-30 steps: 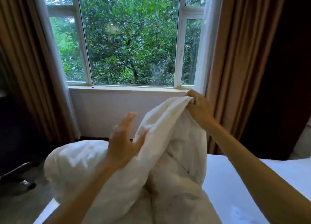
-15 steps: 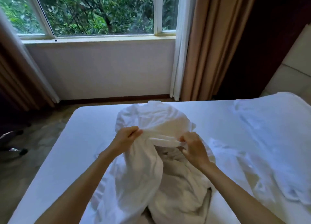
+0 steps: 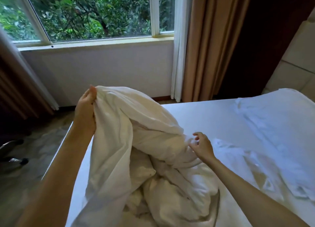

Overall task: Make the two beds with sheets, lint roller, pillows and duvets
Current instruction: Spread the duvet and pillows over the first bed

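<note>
Item 1, duvet (image 3: 119, 141): white, bunched in a heap at the near-left part of the bed (image 3: 204, 117); one end lifted above the bed's left edge, the rest sagging down onto the sheet; creamy inner filling shows in the open folds at centre.

Item 2, left hand (image 3: 85, 111): raised at the bed's left edge; fingers and thumb curled tight round the duvet's upper end, gripping it; forearm runs in from lower left.

Item 3, right hand (image 3: 202, 146): lower, over the middle of the bed, at the right side of the heap; fingers half-curled and a bit spread, thumb and fingertips pinching a small tuck of duvet cloth; grip looks light.

Item 4, bed: white fitted sheet, mostly smooth toward the far edge; a second white cloth (image 3: 272, 141) lies crumpled along the right side, from the far-right corner toward the near edge; type cannot be told.

Item 5, surroundings: window (image 3: 93, 13) w/ white frame, green foliage outside; pale wall (image 3: 102, 73) below the sill; sheer white curtain (image 3: 178, 47) beside a tan curtain (image 3: 204, 39); padded headboard panels (image 3: 298, 56) at far right; patterned floor (image 3: 42, 141) left of the bed; chair base w/ castors (image 3: 13, 158) at left edge of view.
</note>
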### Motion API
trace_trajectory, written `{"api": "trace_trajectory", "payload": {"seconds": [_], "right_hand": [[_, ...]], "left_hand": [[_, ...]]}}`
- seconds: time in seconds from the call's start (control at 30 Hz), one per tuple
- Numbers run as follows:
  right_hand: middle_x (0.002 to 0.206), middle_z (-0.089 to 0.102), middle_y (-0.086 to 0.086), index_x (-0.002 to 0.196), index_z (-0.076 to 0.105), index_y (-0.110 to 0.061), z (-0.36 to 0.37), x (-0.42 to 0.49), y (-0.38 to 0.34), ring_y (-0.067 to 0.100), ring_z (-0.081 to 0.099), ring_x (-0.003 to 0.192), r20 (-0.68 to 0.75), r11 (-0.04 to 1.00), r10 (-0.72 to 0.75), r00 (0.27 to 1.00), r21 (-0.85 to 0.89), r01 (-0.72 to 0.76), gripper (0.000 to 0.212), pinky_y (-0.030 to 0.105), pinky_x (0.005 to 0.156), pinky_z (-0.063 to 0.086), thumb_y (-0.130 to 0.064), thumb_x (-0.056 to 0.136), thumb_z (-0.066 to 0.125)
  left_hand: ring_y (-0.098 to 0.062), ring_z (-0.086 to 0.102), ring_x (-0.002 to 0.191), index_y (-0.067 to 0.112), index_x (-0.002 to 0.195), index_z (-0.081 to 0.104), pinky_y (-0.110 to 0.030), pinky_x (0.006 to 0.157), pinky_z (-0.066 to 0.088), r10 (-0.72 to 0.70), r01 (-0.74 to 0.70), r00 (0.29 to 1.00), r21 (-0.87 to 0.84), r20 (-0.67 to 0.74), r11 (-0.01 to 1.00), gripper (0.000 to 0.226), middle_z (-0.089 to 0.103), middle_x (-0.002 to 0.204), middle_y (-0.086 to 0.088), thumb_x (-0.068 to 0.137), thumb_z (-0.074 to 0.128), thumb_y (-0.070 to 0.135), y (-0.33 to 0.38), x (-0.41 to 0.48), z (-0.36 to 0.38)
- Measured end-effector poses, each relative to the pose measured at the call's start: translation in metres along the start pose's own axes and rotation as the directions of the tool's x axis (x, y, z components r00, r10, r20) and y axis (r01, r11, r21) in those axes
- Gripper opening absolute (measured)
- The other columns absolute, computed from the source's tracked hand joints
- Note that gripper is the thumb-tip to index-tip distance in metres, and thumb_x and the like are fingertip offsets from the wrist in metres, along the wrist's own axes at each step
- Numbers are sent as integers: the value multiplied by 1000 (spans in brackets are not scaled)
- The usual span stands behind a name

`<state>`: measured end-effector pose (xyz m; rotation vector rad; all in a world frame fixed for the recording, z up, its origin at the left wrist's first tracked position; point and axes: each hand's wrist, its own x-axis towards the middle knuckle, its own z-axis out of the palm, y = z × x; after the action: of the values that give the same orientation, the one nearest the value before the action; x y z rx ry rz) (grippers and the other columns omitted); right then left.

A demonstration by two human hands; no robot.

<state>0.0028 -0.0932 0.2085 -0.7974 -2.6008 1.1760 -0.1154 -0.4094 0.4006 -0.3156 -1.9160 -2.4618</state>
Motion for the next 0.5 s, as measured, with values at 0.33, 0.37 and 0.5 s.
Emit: {"api": "trace_trajectory", "payload": {"seconds": [0.33,0.37,0.5], "right_hand": [[84,63,-1,94,65,-12,26,26,-113,7,55,68,309,872,4,951,464,-154,26,19,53,42,-36,92,56],[91,64,2,99,66,-8,17,40,-128,11,55,73,205,803,17,979,581,-135,25,20,55,44,-28,95,52],[99,63,4,99,68,-13,-76,98,-238,18,57,89,-184,738,-48,982,655,159,22,27,66,43,-24,89,53]], "left_hand": [[-6,65,55,14,53,70,-19,54,52,204,-209,975,-63,-84,976,64,67,55,4,102,34,33,126,9,-8],[-5,66,57,16,51,71,-18,56,52,207,-216,972,-81,-114,973,66,68,57,4,102,35,33,130,13,-17],[-16,70,74,13,72,72,-23,72,56,163,-192,922,-47,-352,980,47,70,66,1,97,45,43,130,45,-68]]}}
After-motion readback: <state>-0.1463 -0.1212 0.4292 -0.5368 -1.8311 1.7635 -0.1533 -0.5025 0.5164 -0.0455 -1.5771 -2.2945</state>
